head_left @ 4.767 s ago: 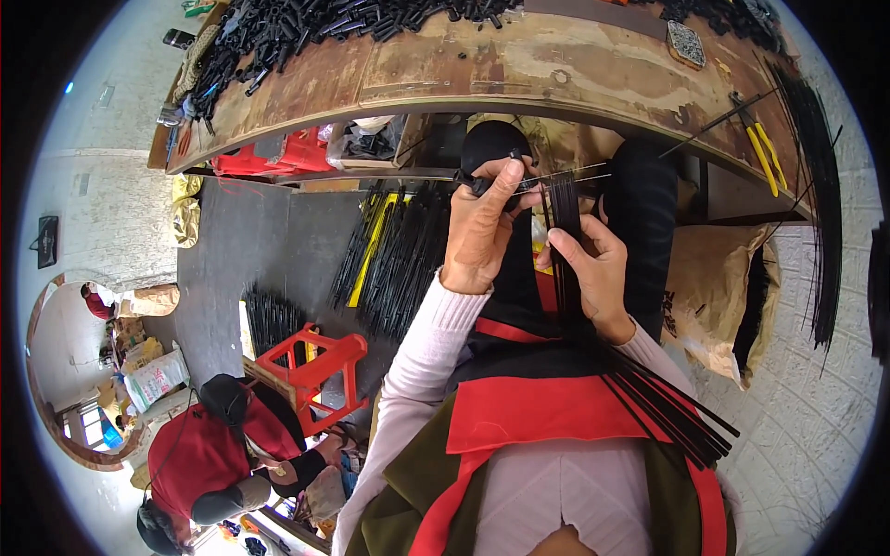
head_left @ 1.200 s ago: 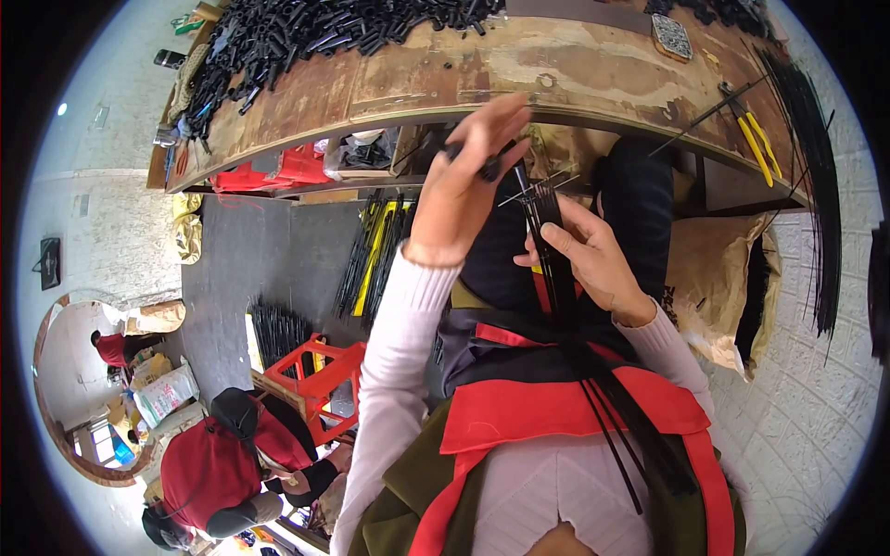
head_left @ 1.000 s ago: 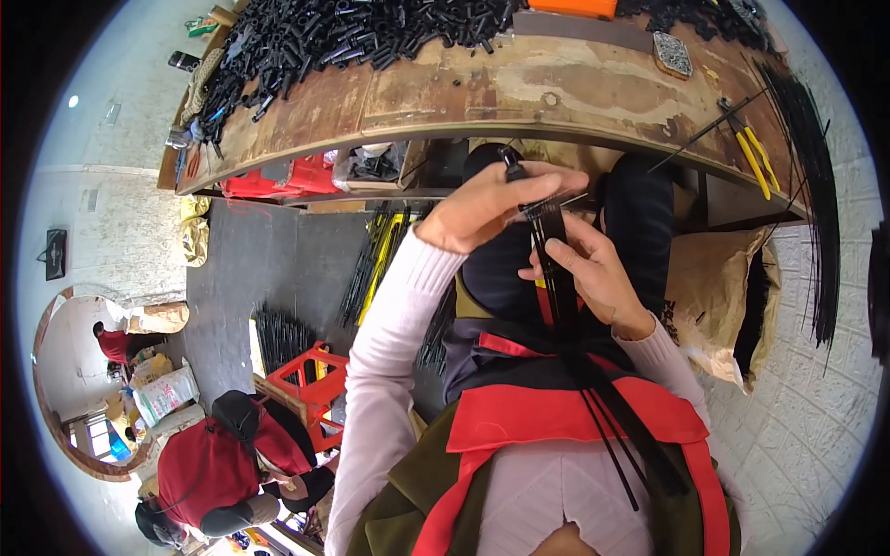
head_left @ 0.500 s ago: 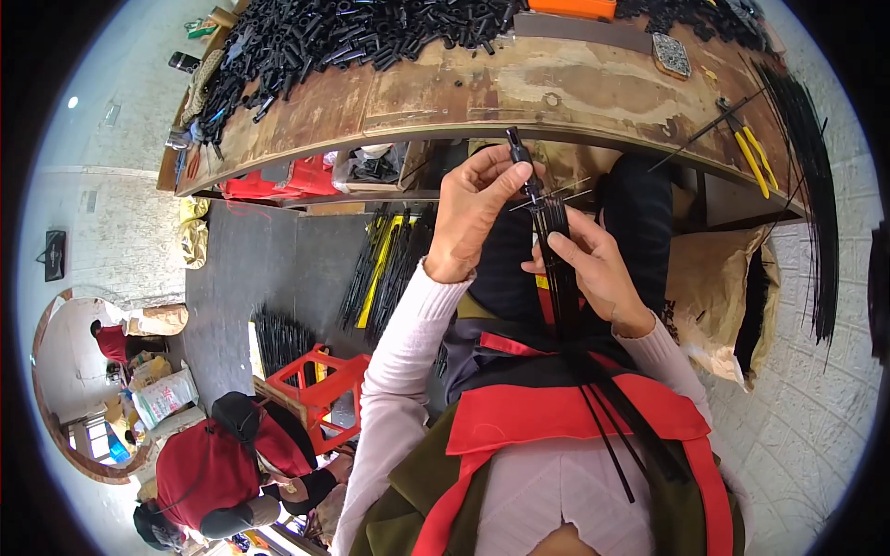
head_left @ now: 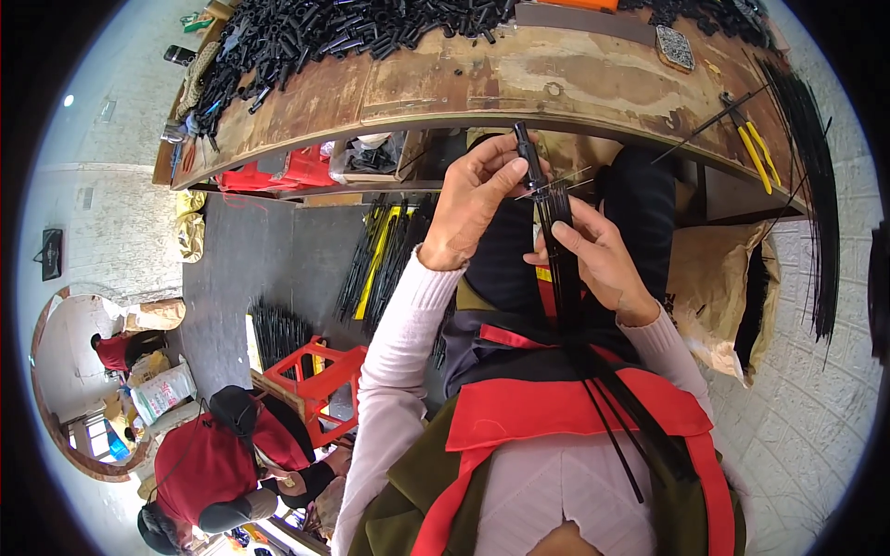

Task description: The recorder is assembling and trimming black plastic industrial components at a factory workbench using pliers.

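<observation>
Between the thumb and fingers of my left hand [head_left: 482,190] is a short black plastic tube [head_left: 528,153], held nearly upright below the table edge. It meets the top of a bundle of thin black umbrella ribs [head_left: 563,250], and several thin rods stick out crosswise at that joint. My right hand [head_left: 598,255] is closed loosely around the bundle just below it, thumb in front; some of its fingers are hidden behind the ribs. The lower part of the bundle runs down over my lap and across the red apron band [head_left: 575,408].
A worn wooden table [head_left: 417,83] bears a heap of black plastic tubes [head_left: 343,37], yellow-handled pliers [head_left: 758,153] and a small metal box [head_left: 674,48]. Long black rods [head_left: 820,204] overhang its right end. A red stool [head_left: 324,394] and a person in red [head_left: 204,463] are at lower left.
The black tube stands slightly higher and a little further right, and the crosswise rods at the joint are tilted differently. Both hands keep their hold.
</observation>
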`<state>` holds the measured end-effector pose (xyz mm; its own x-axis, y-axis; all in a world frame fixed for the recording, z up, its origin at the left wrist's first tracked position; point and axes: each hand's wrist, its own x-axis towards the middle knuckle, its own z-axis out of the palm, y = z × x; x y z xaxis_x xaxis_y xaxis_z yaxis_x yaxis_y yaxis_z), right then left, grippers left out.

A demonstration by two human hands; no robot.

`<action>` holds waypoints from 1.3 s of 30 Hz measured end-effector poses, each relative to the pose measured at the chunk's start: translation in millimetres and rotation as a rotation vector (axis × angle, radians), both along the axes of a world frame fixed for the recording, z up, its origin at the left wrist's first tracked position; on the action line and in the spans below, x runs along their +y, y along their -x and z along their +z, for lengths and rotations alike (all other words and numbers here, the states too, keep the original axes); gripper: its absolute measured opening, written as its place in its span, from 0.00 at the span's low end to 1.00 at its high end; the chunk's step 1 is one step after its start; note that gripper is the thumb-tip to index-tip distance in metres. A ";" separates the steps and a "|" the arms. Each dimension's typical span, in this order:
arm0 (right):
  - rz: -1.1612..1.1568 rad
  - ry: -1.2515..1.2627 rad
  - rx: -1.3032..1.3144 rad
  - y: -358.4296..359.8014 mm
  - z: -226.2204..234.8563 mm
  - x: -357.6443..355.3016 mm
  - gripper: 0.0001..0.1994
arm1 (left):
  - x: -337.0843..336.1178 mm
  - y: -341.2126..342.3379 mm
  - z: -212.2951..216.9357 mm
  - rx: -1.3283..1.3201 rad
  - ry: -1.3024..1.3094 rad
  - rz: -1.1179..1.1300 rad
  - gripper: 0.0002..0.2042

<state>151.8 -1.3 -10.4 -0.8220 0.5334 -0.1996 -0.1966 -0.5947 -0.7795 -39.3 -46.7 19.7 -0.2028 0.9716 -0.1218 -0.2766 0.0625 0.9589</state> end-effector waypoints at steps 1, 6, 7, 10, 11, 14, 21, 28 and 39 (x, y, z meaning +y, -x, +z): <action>-0.001 0.001 0.000 0.1 -0.2 0.3 0.17 | -0.3 -0.5 -2.2 -0.010 -0.005 0.003 0.18; -0.031 -0.024 -0.022 0.8 0.6 1.8 0.17 | -1.9 -13.3 -2.0 -0.042 -0.016 0.058 0.18; -0.032 -0.024 -0.021 1.2 0.3 1.6 0.17 | -2.7 -16.4 -3.1 -0.033 0.009 0.133 0.19; -0.032 -0.024 -0.022 1.8 -0.6 0.3 0.18 | -9.9 -17.9 -0.3 -0.086 0.053 0.217 0.22; -0.033 -0.020 -0.024 1.5 -0.6 0.0 0.18 | -12.4 -17.8 0.8 -0.150 0.072 0.227 0.25; -0.042 -0.019 -0.021 2.6 -2.1 -0.8 0.19 | -22.7 -20.0 -1.9 -0.084 -0.062 0.164 0.32; -0.038 -0.013 -0.009 5.2 -2.9 -2.9 0.19 | -23.3 -25.6 5.5 -0.039 -0.040 0.258 0.35; 0.015 0.004 0.060 5.6 -5.5 3.2 0.18 | -15.5 -8.3 -18.9 -0.431 -0.101 0.056 0.37; -0.072 -0.284 0.133 14.8 5.7 -5.7 0.17 | -35.5 -8.8 12.3 0.098 -0.131 0.115 0.16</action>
